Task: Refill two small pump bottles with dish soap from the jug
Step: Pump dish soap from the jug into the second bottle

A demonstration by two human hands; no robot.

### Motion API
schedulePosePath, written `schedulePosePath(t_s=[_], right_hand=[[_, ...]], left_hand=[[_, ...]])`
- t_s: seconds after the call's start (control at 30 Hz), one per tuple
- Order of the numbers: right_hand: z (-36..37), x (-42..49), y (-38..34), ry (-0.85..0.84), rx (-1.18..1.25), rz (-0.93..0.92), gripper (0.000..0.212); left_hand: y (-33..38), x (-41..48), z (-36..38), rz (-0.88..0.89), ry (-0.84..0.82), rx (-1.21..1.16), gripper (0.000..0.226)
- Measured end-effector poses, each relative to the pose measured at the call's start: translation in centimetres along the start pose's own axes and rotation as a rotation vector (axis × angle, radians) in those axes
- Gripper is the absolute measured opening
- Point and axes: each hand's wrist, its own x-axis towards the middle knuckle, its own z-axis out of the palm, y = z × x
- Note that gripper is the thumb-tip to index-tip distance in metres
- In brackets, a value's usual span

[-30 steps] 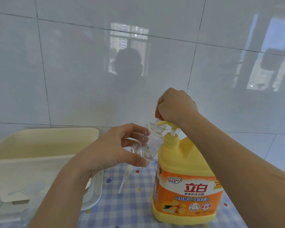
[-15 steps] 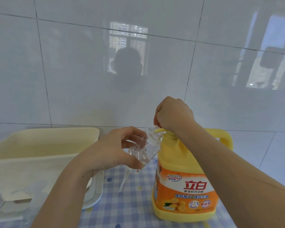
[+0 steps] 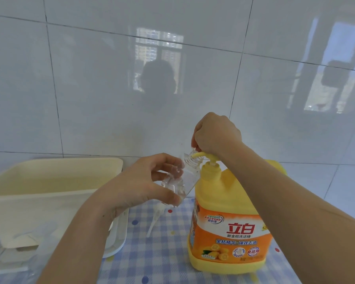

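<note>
A yellow dish soap jug [image 3: 230, 228] with an orange label stands on the checked tablecloth at centre right. My right hand [image 3: 215, 134] sits curled over its yellow pump head, whose spout points left. My left hand [image 3: 143, 185] grips a small clear bottle [image 3: 184, 179], tilted, with its threaded neck right at the spout tip. A little clear liquid lies in the bottle's lower end. A white pump top with a dip tube [image 3: 155, 219] lies on the cloth below the bottle. A second small bottle is not clearly seen.
A cream plastic basin [image 3: 55, 181] stands at the left on a white tray [image 3: 119, 236]. Blurred clear plastic items [image 3: 39, 236] lie at the lower left. A glossy tiled wall rises close behind. The tablecloth [image 3: 164, 259] has blue checks and coloured dots.
My right hand went down with the pump head, then rose again a little. The left hand kept the bottle's neck at the spout throughout.
</note>
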Motion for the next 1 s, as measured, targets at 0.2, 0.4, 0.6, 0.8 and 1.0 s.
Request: schedulePosePath(t_s=[0.2, 0.4, 0.6, 0.8, 1.0], right_hand=[[-1.3, 0.4, -0.9, 0.086, -0.026, -0.050, 0.028], [-0.8, 0.4, -0.6, 0.038, -0.023, -0.029, 0.027], [-0.7, 0.3, -0.6, 0.030, -0.041, -0.038, 0.029], [0.0, -0.3, -0.3, -0.007, -0.034, -0.029, 0.031], [1.0, -1.1, 0.0, -0.054, -0.030, -0.021, 0.031]], left_hand=[[0.5, 0.0, 0.3, 0.024, 0.019, -0.051, 0.063], [0.6, 0.1, 0.4, 0.016, 0.054, -0.060, 0.060], [0.6, 0.3, 0.6, 0.001, 0.069, -0.049, 0.064], [0.3, 0.3, 0.6, -0.001, 0.055, -0.018, 0.060], [0.0, 0.3, 0.6, -0.044, 0.022, 0.028, 0.064]])
